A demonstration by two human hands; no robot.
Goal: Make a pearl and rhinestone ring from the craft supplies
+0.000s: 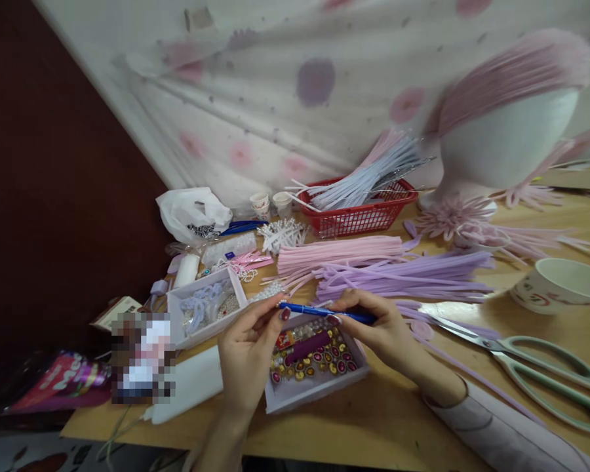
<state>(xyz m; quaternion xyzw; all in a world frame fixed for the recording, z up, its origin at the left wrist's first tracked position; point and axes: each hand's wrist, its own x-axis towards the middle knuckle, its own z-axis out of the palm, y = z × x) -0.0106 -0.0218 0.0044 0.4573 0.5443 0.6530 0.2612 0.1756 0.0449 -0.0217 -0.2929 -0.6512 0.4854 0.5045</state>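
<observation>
A slim blue pen (302, 309) is held level between both hands, above an open white box. My left hand (248, 351) is closed in a pinch at the pen's left end; whether something small is also between those fingertips, I cannot make out. Wrapped round the right part of the pen are the fingers of my right hand (373, 321). A short pale piece (323, 304) shows along the pen near the right fingers. Below, the white box (319, 396) holds gold and dark red gems (327, 357), clear beads and a purple strip (307, 347).
Green-handled scissors (496, 344) lie open-handled at the right, near a paper cup (545, 288). Purple pipe cleaners (403, 278), pink pipe cleaners (344, 254) and a red basket (358, 219) are behind. A second white box (236, 288) stands left; a foam head (506, 141) rises back right.
</observation>
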